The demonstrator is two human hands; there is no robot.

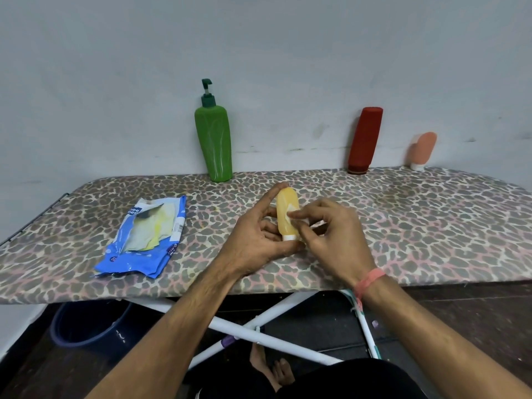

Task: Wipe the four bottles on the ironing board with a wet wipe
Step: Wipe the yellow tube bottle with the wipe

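While the left hand (256, 234) grips the yellow bottle (286, 216) over the ironing board (403, 226), the right hand (331, 234) pinches a wet wipe (291, 209) against it. Behind the yellow bottle stand the green bottle (214, 139), red bottle (364, 141) and peach bottle (423, 149); the wipes packet (144, 237) lies left of it

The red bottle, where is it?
In the head view, the red bottle stands cap-down at the ironing board's far right edge, between the green pump bottle and peach tube.
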